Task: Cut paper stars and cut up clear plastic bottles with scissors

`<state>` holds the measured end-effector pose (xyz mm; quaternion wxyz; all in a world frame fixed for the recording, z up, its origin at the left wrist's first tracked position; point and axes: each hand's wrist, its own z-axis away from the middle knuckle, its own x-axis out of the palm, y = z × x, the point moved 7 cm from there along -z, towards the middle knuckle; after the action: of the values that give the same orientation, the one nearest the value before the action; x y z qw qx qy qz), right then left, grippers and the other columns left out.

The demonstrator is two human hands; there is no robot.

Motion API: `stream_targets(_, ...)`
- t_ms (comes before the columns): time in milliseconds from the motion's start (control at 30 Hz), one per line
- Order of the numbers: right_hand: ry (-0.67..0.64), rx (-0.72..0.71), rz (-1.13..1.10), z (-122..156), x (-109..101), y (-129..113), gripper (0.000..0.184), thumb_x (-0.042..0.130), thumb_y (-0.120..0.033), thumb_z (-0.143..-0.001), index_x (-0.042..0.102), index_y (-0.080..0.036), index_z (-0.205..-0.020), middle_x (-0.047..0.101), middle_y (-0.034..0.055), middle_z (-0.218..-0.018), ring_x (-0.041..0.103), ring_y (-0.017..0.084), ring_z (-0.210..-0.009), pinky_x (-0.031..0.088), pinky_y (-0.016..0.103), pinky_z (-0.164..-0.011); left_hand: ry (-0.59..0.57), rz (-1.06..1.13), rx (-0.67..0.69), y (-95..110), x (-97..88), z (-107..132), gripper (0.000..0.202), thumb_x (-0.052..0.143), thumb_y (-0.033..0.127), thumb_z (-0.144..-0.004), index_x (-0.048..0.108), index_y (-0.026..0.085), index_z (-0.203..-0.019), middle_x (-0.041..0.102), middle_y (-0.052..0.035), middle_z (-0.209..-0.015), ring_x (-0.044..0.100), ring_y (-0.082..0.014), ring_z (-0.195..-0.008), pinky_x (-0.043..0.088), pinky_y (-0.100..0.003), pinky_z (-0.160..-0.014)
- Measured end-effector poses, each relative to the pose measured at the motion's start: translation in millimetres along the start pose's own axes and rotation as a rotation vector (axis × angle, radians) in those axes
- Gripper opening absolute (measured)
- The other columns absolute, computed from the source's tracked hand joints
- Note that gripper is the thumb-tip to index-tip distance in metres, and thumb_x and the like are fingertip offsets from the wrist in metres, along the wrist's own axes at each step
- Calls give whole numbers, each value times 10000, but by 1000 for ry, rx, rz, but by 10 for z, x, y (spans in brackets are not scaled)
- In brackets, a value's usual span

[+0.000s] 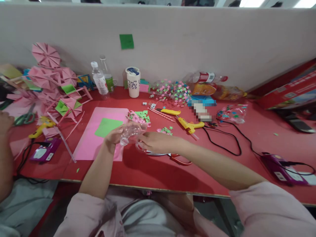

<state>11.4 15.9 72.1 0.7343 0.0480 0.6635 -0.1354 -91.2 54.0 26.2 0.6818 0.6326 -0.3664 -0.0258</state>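
Note:
A clear plastic piece (130,132), shaped like part of a bottle, is held above the table's near middle. My left hand (115,135) grips its left side, fingers curled round it. My right hand (155,142) is closed at its right edge, the fingertips partly hidden. Below the right hand lies a tool with red handles (181,160), its blades mostly covered. Under and behind the left hand are a pink sheet (86,141) and a green paper square (107,127). Small pink and green paper pieces (138,117) lie just beyond the plastic piece.
A yellow glue gun (190,125) and yellow cutter (169,112) lie right of centre; black cords (234,135) run rightward. A cup (133,82) and water bottle (100,80) stand by the partition. Pink paper models (53,77) crowd the left, near another person's arm (5,154).

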Motion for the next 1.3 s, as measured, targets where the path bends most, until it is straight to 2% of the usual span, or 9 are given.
stream_targets(167,70,24,-147,80,-8,4,308,504,-388,-904,647,-121,-957,681,126,-865,570,245,-896,424,369,-789,7,-8,-20,-17,20,-21,658,712,541,-489,673,180,-1037,622,-144,-1230,510,-391,-1217,415,-510,-982)
stream_targets(333,209,154,-192,210,-166,247,198,473,-162,-881,670,-151,-859,678,78,-832,570,185,-805,409,330,-784,76,-105,81,51,-176,-44,611,704,481,-568,656,181,-1099,639,-127,-1189,562,-323,-1140,417,-431,-960)
stream_targets(500,540,488,-108,615,-583,711,177,475,-187,-873,631,-164,-792,586,67,-836,524,169,-761,394,302,-691,-63,-617,-127,-26,-110,6,658,748,426,-613,570,268,-1226,611,-72,-1210,569,-268,-1106,449,-371,-911)
stream_targets(633,535,581,-157,731,-578,816,175,482,-198,-877,610,-171,-761,579,82,-902,545,176,-799,412,310,-695,-84,-1116,-283,-186,32,2,462,727,543,-616,649,209,-925,631,-76,-964,607,-282,-920,486,-423,-828)
stream_targets(767,489,564,-297,591,-454,737,166,478,-229,-898,631,-185,-850,655,79,-927,579,193,-883,436,328,-750,156,-1113,-19,5,117,-57,688,715,525,-658,510,241,-1250,478,-132,-1343,462,-322,-1249,383,-481,-1039)
stream_targets(867,488,529,-498,387,-362,674,142,503,-198,-870,633,-198,-925,688,45,-918,604,169,-843,445,307,-756,293,-1123,250,195,166,-59,854,720,458,-687,300,263,-1404,372,-138,-1435,380,-300,-1324,318,-493,-1100)
stream_targets(1033,439,471,-680,-8,-293,640,211,552,-190,-807,554,-170,-1017,684,37,-935,615,152,-797,440,272,-697,458,-1297,449,267,148,-80,697,720,287,-684,409,225,-1305,509,-127,-1279,454,-298,-1240,342,-501,-1071)
stream_targets(1133,430,390,-670,-174,-363,638,162,534,-227,-840,584,-161,-980,670,47,-943,603,151,-818,440,284,-740,593,-1217,513,339,31,-41,569,695,221,-685,478,230,-1212,547,-102,-1178,519,-266,-1137,405,-477,-1004)
stream_targets(1300,533,244,-539,-295,-563,633,132,581,-249,-847,675,-164,-883,590,87,-1052,555,184,-1012,413,351,-923,635,-1068,515,405,-121,-12,553,727,213,-652,520,270,-1162,551,-71,-1158,516,-251,-1135,403,-454,-1014)
